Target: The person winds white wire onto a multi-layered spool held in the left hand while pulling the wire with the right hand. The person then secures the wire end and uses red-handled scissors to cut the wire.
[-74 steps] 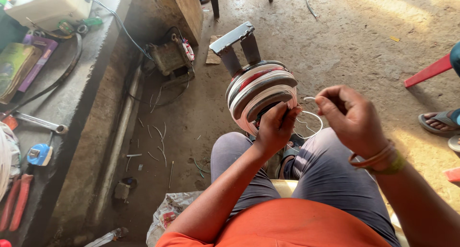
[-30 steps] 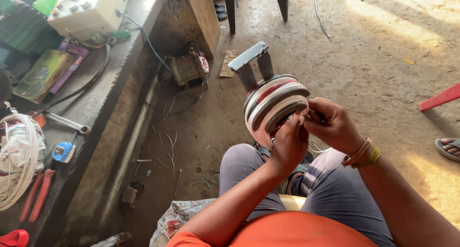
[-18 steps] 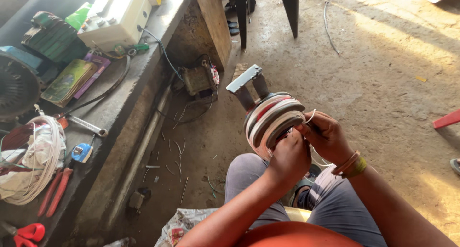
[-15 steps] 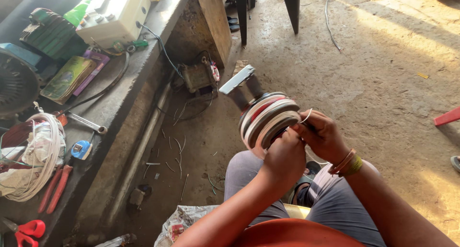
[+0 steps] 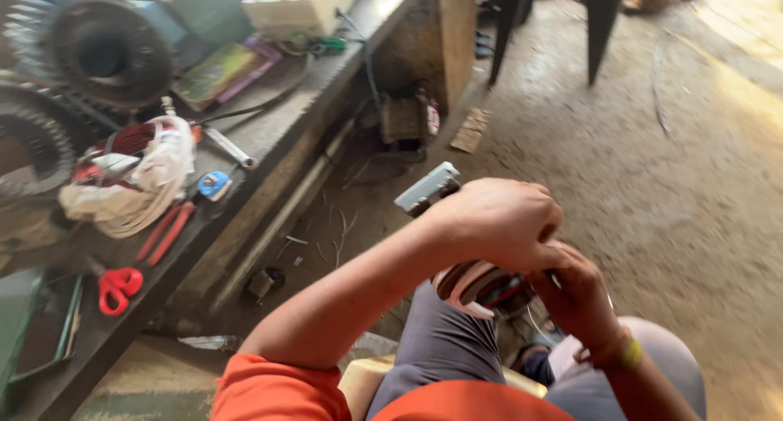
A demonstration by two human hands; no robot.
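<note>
A round wound coil (image 5: 475, 284) with white, red and brown bands rests above my lap, mostly hidden by my hands. A grey metal block (image 5: 427, 188) sticks out from behind it on the far side. My left hand (image 5: 495, 222) is closed over the top of the coil. Just below and to the right, my right hand (image 5: 576, 295), with a yellow band at the wrist, grips the coil's right side. Its fingertips are tucked under my left hand. No loose wire shows clearly between the fingers.
A long dark workbench (image 5: 269, 135) runs along the left with motor housings (image 5: 98, 50), a cloth-wrapped wire bundle (image 5: 134, 184), red scissors (image 5: 118, 286), red-handled pliers (image 5: 167, 229), a blue tape measure (image 5: 214, 184) and a cream box (image 5: 298, 5). Dark stool legs (image 5: 599, 29) stand on the dirt floor ahead.
My left hand has shifted from the coil's near side up over its top, covering it. The coil sits lower and closer to my lap. The view has swung left toward the bench.
</note>
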